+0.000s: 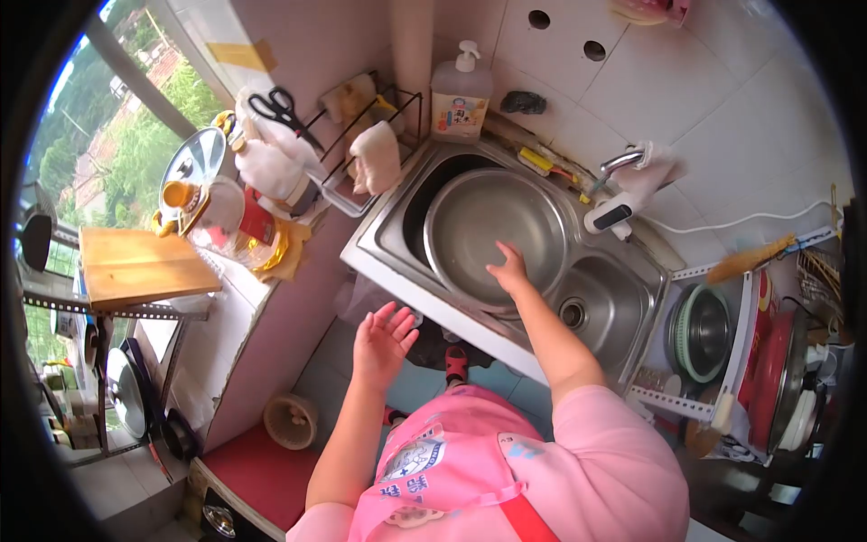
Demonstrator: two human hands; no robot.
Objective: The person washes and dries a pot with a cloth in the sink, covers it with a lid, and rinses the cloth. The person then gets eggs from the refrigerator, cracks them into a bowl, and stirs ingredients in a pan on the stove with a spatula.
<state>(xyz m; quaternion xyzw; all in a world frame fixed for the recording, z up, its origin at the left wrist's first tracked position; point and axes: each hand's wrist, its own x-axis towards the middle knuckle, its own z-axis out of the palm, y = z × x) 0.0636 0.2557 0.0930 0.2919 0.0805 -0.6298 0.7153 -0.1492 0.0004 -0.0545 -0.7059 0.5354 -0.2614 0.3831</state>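
Observation:
My right hand [509,271] is over the near part of a large round metal basin [441,262], with thumb and index finger apart and nothing visible in it. Whether it touches the basin or what is inside cannot be made out. The basin sits in the left bowl of a steel double sink [390,226], and its inside looks dull grey. My left hand [384,341] is open in front of the sink's front edge, palm turned up, fingers stretched, holding nothing.
A faucet [623,163] and a yellow brush [536,161] are behind the sink. A soap pump bottle [461,95] stands at its back corner. To the left, a wire rack [388,122] holds cloths; scissors [278,108] and a cutting board [144,265] lie beyond. Basins [700,334] fill the right shelf.

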